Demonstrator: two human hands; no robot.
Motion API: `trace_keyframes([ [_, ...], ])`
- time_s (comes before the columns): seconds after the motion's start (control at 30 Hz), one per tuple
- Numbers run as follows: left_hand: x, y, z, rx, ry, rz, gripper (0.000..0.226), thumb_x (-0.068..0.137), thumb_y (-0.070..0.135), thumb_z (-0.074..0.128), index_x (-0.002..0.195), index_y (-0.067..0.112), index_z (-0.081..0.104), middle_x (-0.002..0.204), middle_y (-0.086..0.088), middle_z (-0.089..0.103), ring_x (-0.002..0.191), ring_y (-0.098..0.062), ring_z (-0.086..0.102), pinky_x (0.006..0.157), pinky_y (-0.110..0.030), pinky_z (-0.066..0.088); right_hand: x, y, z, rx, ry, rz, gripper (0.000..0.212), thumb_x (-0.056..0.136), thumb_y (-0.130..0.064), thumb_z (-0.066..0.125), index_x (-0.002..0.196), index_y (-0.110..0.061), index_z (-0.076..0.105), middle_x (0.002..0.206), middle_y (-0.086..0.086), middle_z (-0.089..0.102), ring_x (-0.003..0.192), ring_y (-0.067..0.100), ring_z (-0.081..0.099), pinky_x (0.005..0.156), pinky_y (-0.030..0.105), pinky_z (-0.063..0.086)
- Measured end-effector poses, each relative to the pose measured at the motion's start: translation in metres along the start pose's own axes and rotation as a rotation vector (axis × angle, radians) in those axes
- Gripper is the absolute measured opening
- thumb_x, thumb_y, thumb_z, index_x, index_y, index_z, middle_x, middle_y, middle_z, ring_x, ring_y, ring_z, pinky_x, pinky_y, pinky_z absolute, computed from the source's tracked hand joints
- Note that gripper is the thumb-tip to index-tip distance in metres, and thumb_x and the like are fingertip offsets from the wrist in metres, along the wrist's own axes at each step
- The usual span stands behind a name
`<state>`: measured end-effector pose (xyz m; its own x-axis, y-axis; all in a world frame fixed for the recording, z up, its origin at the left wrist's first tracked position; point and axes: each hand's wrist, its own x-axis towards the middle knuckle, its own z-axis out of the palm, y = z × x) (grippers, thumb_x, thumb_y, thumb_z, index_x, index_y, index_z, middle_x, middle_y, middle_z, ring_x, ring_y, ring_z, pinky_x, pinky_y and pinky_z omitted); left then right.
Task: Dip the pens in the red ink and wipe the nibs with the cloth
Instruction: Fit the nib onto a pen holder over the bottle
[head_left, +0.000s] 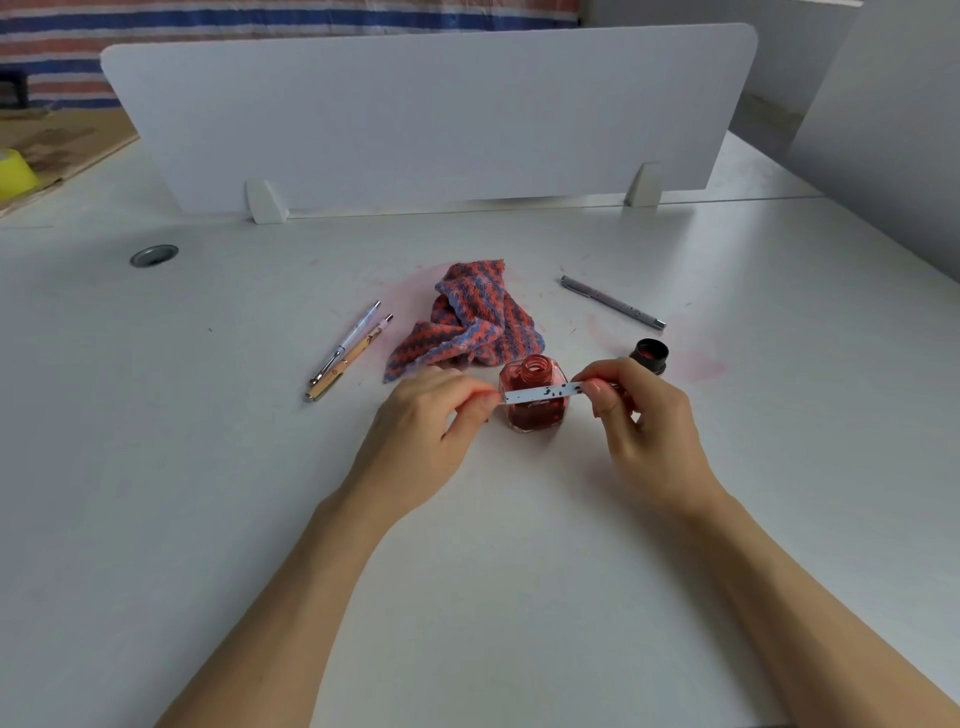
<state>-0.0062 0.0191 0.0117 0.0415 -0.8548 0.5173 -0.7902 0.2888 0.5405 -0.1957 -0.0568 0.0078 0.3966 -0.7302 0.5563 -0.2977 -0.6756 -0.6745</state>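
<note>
Near the middle of the frame, both hands hold one white pen (543, 393) with dark speckles, level in front of the open red ink bottle (533, 395). The left hand (426, 431) pinches the pen's left end between thumb and fingertips; the right hand (641, 421) grips the right end, its fingers curled round the barrel. The pen lies crosswise over the bottle's front face, below its mouth; whether it touches the glass cannot be told. The bottle stands upright on the white desk (493, 571), its black cap (650, 355) lying just to the right, open side up.

Just behind the bottle lies the crumpled cloth (470, 322), striped red and blue, on a faint pink stain. To the left of the cloth, two pens (347, 351) lie side by side, slanted. To the upper right of the cloth a grey pen (613, 302) lies alone. A white divider panel (431, 114) stands across the back of the desk.
</note>
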Motion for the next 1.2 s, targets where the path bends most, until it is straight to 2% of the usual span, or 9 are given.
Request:
trace_keyframes([
  [0.2,0.001,0.002,0.0,0.079,0.139,0.075,0.023,0.083,0.03,0.055,0.082,0.009,0.065,0.075,0.001,0.062,0.072,-0.011,0.05,0.07,-0.023,0.034,0.0,-0.002,0.0,-0.041,-0.003,0.0,0.022,0.09,-0.021,0.045,0.081,-0.007,0.059,0.061,-0.022,0.045,0.058,-0.006,0.047,0.053,0.007,0.032],
  [0.3,0.001,0.003,0.0,0.119,0.167,0.139,0.019,0.084,0.024,0.056,0.08,0.007,0.063,0.074,-0.001,0.061,0.072,-0.014,0.05,0.071,-0.025,0.034,0.0,-0.001,0.0,-0.059,0.0,-0.006,0.034,0.089,-0.035,0.037,0.079,-0.01,0.058,0.057,-0.02,0.044,0.054,-0.001,0.045,0.05,0.009,0.03],
  [0.43,0.002,0.003,0.0,0.159,0.161,0.189,0.019,0.086,0.024,0.056,0.08,0.007,0.064,0.075,0.0,0.062,0.075,-0.015,0.051,0.071,-0.031,0.038,0.0,0.001,0.0,-0.063,-0.001,0.008,0.039,0.086,-0.041,0.032,0.075,-0.013,0.057,0.053,-0.016,0.043,0.051,0.003,0.044,0.047,0.013,0.028],
  [0.6,0.003,-0.013,-0.014,0.182,0.055,-0.006,0.048,0.071,0.052,0.063,0.104,0.017,0.061,0.099,0.004,0.061,0.097,-0.013,0.05,0.085,-0.028,0.035,-0.002,0.004,0.001,-0.014,-0.025,0.074,0.016,0.09,-0.031,0.037,0.08,-0.024,0.048,0.06,-0.02,0.053,0.053,0.003,0.044,0.049,0.012,0.03],
  [0.73,0.0,-0.037,-0.023,0.362,0.056,-0.213,0.032,0.071,0.03,0.078,0.097,0.015,0.065,0.097,-0.001,0.062,0.098,-0.022,0.049,0.077,-0.023,0.027,-0.001,0.006,-0.002,-0.031,0.004,0.075,0.011,0.09,-0.026,0.04,0.085,-0.022,0.05,0.061,-0.019,0.046,0.054,0.002,0.045,0.05,0.013,0.031],
  [0.8,-0.002,-0.043,-0.025,0.376,0.0,-0.3,0.026,0.075,0.021,0.075,0.098,0.013,0.067,0.097,-0.004,0.062,0.099,-0.026,0.049,0.081,-0.03,0.031,-0.002,0.007,-0.001,-0.058,-0.019,0.07,0.01,0.093,-0.02,0.046,0.088,-0.017,0.054,0.065,-0.02,0.048,0.058,-0.001,0.048,0.052,0.013,0.033],
  [0.9,-0.003,-0.047,-0.026,0.357,-0.088,-0.311,0.014,0.08,0.015,0.07,0.093,0.01,0.069,0.091,-0.008,0.061,0.094,-0.029,0.053,0.082,-0.035,0.038,-0.003,0.007,-0.001,-0.087,-0.04,0.051,0.008,0.092,-0.017,0.049,0.091,-0.014,0.056,0.07,-0.025,0.049,0.063,-0.006,0.051,0.055,0.01,0.034],
  [1.07,0.001,-0.034,-0.026,0.182,-0.036,-0.174,0.006,0.084,0.008,0.065,0.089,0.011,0.066,0.083,0.005,0.055,0.081,-0.006,0.049,0.072,-0.008,0.032,-0.002,0.006,-0.002,-0.095,-0.042,0.038,0.013,0.091,-0.021,0.048,0.093,-0.012,0.057,0.073,-0.025,0.048,0.064,-0.006,0.051,0.056,0.015,0.031],
  [1.2,0.002,-0.024,-0.026,0.113,0.002,-0.113,0.008,0.083,0.006,0.065,0.089,0.011,0.066,0.083,0.006,0.061,0.079,-0.002,0.051,0.073,-0.005,0.036,-0.003,0.007,-0.002,-0.097,-0.051,0.035,0.009,0.091,-0.016,0.05,0.094,-0.011,0.057,0.073,-0.026,0.047,0.063,-0.006,0.05,0.056,0.016,0.028],
])
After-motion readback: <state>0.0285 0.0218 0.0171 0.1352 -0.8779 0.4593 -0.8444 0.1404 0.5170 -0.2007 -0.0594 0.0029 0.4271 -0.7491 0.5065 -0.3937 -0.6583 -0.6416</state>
